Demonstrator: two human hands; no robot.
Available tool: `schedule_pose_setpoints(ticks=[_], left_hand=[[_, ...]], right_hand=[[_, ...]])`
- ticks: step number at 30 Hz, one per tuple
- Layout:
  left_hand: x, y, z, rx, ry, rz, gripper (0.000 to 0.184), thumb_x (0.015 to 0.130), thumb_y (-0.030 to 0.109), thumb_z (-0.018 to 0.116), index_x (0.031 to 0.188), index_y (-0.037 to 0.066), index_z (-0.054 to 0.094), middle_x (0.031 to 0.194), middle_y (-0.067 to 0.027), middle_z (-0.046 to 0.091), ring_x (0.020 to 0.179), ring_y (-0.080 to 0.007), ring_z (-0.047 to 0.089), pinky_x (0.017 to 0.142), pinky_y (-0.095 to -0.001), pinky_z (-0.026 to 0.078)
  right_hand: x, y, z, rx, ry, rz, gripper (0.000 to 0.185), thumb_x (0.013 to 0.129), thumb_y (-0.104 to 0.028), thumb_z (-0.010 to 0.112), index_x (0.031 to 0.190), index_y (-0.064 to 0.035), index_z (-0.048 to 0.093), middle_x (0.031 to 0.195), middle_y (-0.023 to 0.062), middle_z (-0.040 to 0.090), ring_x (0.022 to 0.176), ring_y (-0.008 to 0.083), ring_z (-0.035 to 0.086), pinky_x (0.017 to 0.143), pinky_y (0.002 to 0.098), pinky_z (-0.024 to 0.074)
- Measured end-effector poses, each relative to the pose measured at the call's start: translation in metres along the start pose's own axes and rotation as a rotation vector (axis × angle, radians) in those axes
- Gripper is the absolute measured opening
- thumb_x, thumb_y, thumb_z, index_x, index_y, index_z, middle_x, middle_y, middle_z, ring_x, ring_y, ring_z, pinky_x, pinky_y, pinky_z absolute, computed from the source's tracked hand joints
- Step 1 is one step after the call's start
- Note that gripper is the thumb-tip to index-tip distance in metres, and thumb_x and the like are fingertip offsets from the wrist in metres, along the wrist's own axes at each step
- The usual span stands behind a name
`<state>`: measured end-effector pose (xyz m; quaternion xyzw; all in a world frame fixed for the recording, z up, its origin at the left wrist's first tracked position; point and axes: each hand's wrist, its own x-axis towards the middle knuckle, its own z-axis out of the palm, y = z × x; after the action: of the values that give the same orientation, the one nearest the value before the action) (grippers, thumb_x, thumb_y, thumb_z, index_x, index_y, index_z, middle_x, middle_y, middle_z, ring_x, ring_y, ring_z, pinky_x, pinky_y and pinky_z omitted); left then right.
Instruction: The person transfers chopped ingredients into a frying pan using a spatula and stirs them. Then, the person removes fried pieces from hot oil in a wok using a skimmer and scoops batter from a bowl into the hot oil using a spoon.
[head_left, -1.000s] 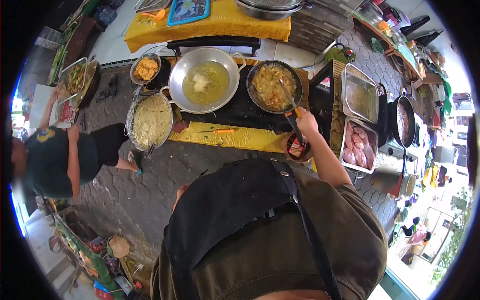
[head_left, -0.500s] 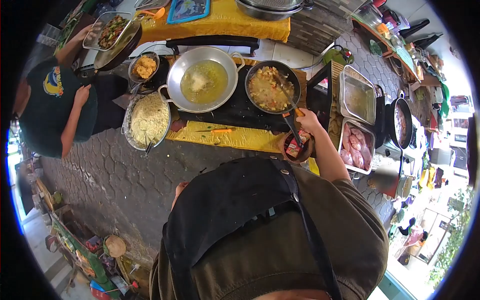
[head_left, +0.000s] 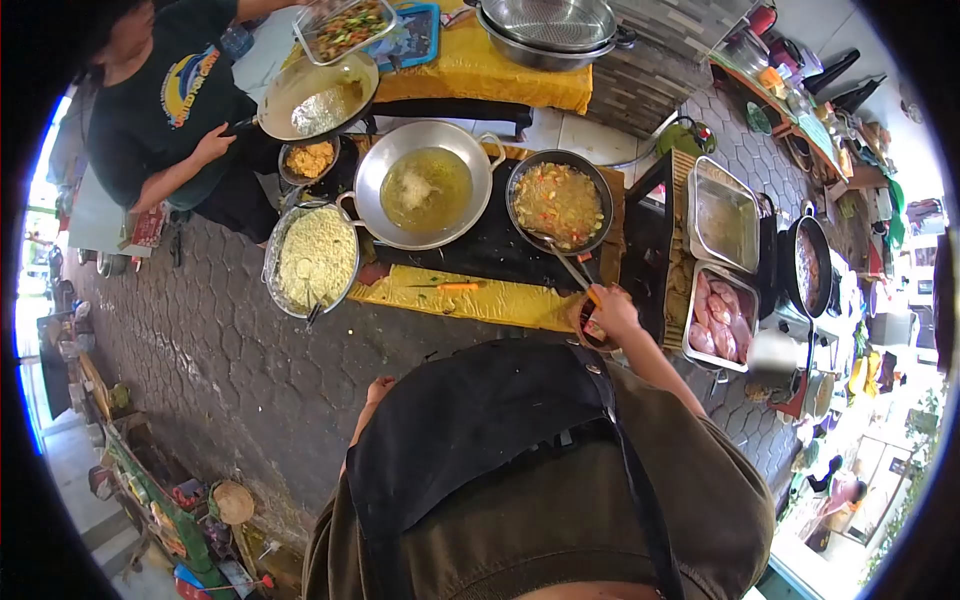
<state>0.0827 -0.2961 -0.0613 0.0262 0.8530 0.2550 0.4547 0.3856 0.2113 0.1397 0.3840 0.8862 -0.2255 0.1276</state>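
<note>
My right hand (head_left: 614, 313) is closed around the orange handle of a spatula (head_left: 572, 265). The spatula's metal end dips into the near side of a dark frying pan (head_left: 610, 215), which holds a chunky, soupy stew (head_left: 558, 203) with red and yellow bits. Just below that hand stands a brown bowl (head_left: 590, 335) with red packets in it, partly hidden by my wrist. My left hand (head_left: 380, 388) hangs beside my apron, fingers curled, with nothing visible in it. Left of the frying pan is a big two-handled wok (head_left: 368, 190) of yellow oil with a pale clump in it.
A co-worker (head_left: 170, 110) at the left holds a tilted pan (head_left: 285, 95) and a clear dish of chopped vegetables (head_left: 345, 30). Nearby are a basin of pale crumbs (head_left: 315, 255) and an orange-handled knife (head_left: 458, 287). A tray of raw meat (head_left: 720, 318) stands at the right.
The spatula has swung from the pan's right side to its near edge, my right hand moving slightly lower. The co-worker's dish and pan have shifted right. The whole view has shifted slightly.
</note>
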Motion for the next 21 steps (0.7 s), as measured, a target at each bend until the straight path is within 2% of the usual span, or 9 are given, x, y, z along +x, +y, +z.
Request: schedule_pose_setpoints(ticks=[2, 5, 10, 12, 15, 17, 19, 21], left_hand=[[-0.002, 0.005, -0.002, 0.024, 0.022, 0.001, 0.031, 0.080, 0.020, 0.059, 0.105, 0.003, 0.061, 0.093, -0.0092, 0.065, 0.086, -0.0184, 0.061, 0.075, -0.0290, 0.046], [-0.009, 0.004, -0.010, 0.063, 0.042, 0.044, 0.032, 0.079, 0.021, 0.059, 0.107, 0.004, 0.061, 0.095, -0.0101, 0.065, 0.088, -0.0190, 0.061, 0.076, -0.0298, 0.046], [-0.027, 0.004, -0.015, 0.087, 0.039, -0.016, 0.033, 0.079, 0.020, 0.059, 0.108, 0.003, 0.059, 0.097, -0.0121, 0.064, 0.090, -0.0197, 0.061, 0.077, -0.0303, 0.047], [-0.036, -0.002, -0.015, 0.040, 0.026, -0.035, 0.033, 0.079, 0.020, 0.059, 0.108, 0.003, 0.059, 0.098, -0.0123, 0.064, 0.090, -0.0200, 0.061, 0.077, -0.0305, 0.047], [-0.047, -0.015, -0.014, -0.034, 0.016, -0.064, 0.034, 0.080, 0.020, 0.060, 0.108, 0.002, 0.059, 0.098, -0.0126, 0.063, 0.090, -0.0205, 0.061, 0.077, -0.0307, 0.047], [-0.052, -0.022, -0.012, -0.072, 0.010, -0.083, 0.034, 0.080, 0.020, 0.060, 0.108, 0.002, 0.059, 0.098, -0.0128, 0.063, 0.091, -0.0209, 0.060, 0.077, -0.0308, 0.047], [-0.055, -0.027, -0.008, -0.093, 0.009, -0.090, 0.034, 0.080, 0.020, 0.061, 0.109, 0.002, 0.058, 0.099, -0.0130, 0.063, 0.091, -0.0212, 0.060, 0.077, -0.0310, 0.047], [-0.058, -0.028, -0.006, -0.109, 0.011, -0.096, 0.034, 0.080, 0.020, 0.061, 0.109, 0.002, 0.058, 0.099, -0.0132, 0.063, 0.091, -0.0216, 0.060, 0.077, -0.0311, 0.047]], right_hand=[[0.007, -0.030, 0.009, -0.029, -0.006, 0.185, 0.049, 0.074, -0.014, 0.051, 0.123, -0.0125, 0.046, 0.113, 0.0201, 0.052, 0.097, 0.0374, 0.055, 0.080, 0.0447, 0.0457], [0.027, -0.035, 0.031, -0.003, 0.084, 0.217, 0.049, 0.079, -0.012, 0.048, 0.127, -0.0161, 0.041, 0.108, 0.0168, 0.052, 0.090, 0.0349, 0.059, 0.073, 0.0438, 0.0479], [0.054, -0.023, 0.024, 0.137, 0.122, 0.233, 0.053, 0.076, -0.015, 0.054, 0.128, -0.0115, 0.040, 0.111, 0.0186, 0.052, 0.098, 0.0356, 0.055, 0.081, 0.0429, 0.0447], [0.068, -0.005, 0.028, 0.306, 0.208, 0.175, 0.055, 0.074, -0.016, 0.057, 0.127, -0.0078, 0.042, 0.113, 0.0204, 0.053, 0.104, 0.0359, 0.051, 0.086, 0.0413, 0.0424], [0.070, -0.005, -0.008, 0.380, 0.277, 0.164, 0.050, 0.073, -0.013, 0.058, 0.121, -0.0023, 0.047, 0.109, 0.0216, 0.056, 0.100, 0.0359, 0.054, 0.086, 0.0406, 0.0422], [0.078, -0.001, -0.024, 0.335, 0.278, 0.174, 0.050, 0.073, -0.012, 0.058, 0.121, -0.0031, 0.048, 0.106, 0.0210, 0.058, 0.099, 0.0359, 0.055, 0.084, 0.0402, 0.0435], [0.086, -0.013, -0.044, 0.211, 0.213, 0.245, 0.048, 0.076, -0.009, 0.055, 0.122, -0.0038, 0.046, 0.109, 0.0209, 0.056, 0.098, 0.0358, 0.056, 0.083, 0.0415, 0.0446], [0.101, -0.017, -0.041, 0.107, 0.203, 0.277, 0.047, 0.075, -0.012, 0.057, 0.120, -0.0045, 0.047, 0.108, 0.0195, 0.056, 0.096, 0.0351, 0.057, 0.081, 0.0416, 0.0460]])
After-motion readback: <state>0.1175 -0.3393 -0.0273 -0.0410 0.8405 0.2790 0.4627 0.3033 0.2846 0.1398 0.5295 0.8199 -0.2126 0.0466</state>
